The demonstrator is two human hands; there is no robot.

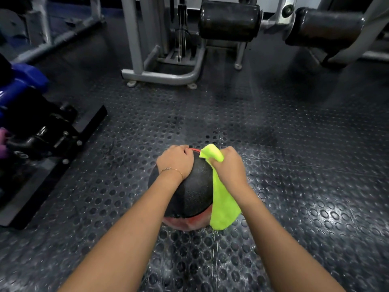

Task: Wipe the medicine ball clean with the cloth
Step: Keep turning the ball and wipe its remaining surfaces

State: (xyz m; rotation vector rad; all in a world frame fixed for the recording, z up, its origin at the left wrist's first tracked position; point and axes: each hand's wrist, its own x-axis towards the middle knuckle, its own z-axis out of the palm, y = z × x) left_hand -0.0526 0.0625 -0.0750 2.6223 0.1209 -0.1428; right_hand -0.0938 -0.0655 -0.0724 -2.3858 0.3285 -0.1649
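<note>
1. Left hand [175, 160] lies palm down on top of the ball [193, 190]. Its fingers curl over the far upper side and hold it, and the forearm comes in straight from the near side.
2. There is a thin bracelet [172, 170] on the left wrist.
3. Right hand [228, 167] is clenched round the cloth [223, 205]. The fist is pressed to the ball's upper right side, near the left hand but not touching it.
4. The cloth is bright yellow-green. A short bunched end sticks up out of the fist. The longer part hangs under the wrist, down the ball's right side.
5. The ball has a black, finely textured top, a thin red line at the far top between the hands, and a red band round the bottom.
6. The ball rests on the floor [294, 165], out in the open middle. It is well apart from the machine [168, 74] at the far side and from the rack [52, 165] at the left edge.
7. The floor is dark rubber with round studs, with glare to the right.
8. Hidden parts: the left fingertips are behind the ball's curve, the right fingertips are buried in the cloth, and the ball's right flank is covered.
9. I cannot tell whether the cloth's lower end touches the floor.
10. The blue dumbbells [25, 81] on the rack are blurred and cut off at the left. The machine's black pads [229, 21] are cut off at the top.
</note>
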